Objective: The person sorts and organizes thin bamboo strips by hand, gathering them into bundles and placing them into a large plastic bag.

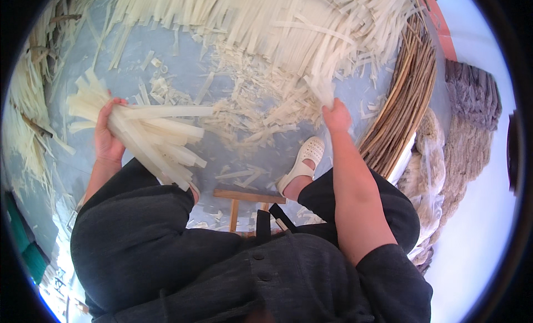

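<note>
My left hand grips a fanned bundle of flat, pale, fibrous strips around its middle. The strips' longer ends spread to the right above my left knee, and their shorter ends stick out to the upper left. Farther right, my right hand is closed on the near end of some thin pale strips, slightly blurred. These strips reach forward to the edge of a wide layer of similar strips; how many are in the hand I cannot tell. Short broken scraps are scattered on the grey floor between my hands.
A long bundle of thin brown sticks lies to the right. Beside it are hanks of brown fibre, partly wrapped in clear plastic. More strips are heaped at the far left. A wooden stool shows between my legs.
</note>
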Motion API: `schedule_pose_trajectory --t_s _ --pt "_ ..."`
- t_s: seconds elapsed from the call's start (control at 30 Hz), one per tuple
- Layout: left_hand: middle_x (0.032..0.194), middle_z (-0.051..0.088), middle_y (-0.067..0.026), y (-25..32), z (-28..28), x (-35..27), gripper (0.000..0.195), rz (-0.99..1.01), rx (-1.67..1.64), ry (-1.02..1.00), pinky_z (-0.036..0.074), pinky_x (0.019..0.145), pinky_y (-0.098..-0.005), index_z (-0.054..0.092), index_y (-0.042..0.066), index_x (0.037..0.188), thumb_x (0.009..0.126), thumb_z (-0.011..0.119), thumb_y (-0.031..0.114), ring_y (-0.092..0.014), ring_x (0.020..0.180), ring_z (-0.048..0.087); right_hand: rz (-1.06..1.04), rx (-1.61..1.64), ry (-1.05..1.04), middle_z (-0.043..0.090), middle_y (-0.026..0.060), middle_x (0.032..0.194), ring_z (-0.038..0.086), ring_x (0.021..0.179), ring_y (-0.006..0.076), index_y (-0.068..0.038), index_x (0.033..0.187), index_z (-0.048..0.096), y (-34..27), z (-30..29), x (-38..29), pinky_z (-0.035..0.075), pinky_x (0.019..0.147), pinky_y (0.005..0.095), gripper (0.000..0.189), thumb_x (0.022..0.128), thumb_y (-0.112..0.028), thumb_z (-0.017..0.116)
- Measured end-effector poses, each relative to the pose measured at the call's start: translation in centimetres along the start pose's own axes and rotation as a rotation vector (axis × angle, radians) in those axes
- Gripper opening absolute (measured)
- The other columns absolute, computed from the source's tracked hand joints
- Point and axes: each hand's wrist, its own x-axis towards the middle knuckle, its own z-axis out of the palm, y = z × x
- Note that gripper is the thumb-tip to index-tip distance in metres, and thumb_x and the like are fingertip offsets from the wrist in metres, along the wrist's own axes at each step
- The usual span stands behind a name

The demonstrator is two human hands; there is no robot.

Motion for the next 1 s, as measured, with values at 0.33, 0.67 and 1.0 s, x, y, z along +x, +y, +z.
schedule_pose_trajectory --t_s 0.33,0.67,1.0 --pt "0.101 0.062 -0.0098 -3.1 3.6 -0.1 0.025 -0.169 0.109 -0.004 0.046 0.093 -0.0377 0.063 0.004 0.102 0.086 0.066 0.023 -0.023 0.098 0.058 -0.559 0.582 -0.437 0.064 0.0251 0.096 0.062 0.089 0.0416 -0.001 0.121 0.049 -22.8 -8.4 -6.3 0.047 0.083 0.0483 0.049 0.084 -0.033 0.052" --pt "0.116 0.058 -0.0085 -3.2 5.2 -0.8 0.061 -0.043 0.248 -0.124 0.044 0.095 -0.0354 0.044 0.003 0.131 0.088 0.064 0.043 -0.018 0.107 0.056 -0.803 0.382 -0.462 0.062 0.0264 0.093 0.062 0.083 0.0409 0.008 0.113 0.045 -36.6 -8.3 -15.5 0.051 0.075 0.0469 0.042 0.084 -0.022 0.049" --pt "0.097 0.063 -0.0084 1.8 -1.4 2.5 0.029 -0.023 -0.02 0.017 0.047 0.089 -0.0357 0.061 0.003 0.106 0.082 0.065 0.018 -0.021 0.094 0.06 -1.213 0.639 -0.186 0.056 0.0204 0.116 0.058 0.101 0.0351 0.001 0.123 0.051 -37.9 -9.0 -16.3 0.049 0.086 0.0403 0.053 0.083 -0.031 0.06"
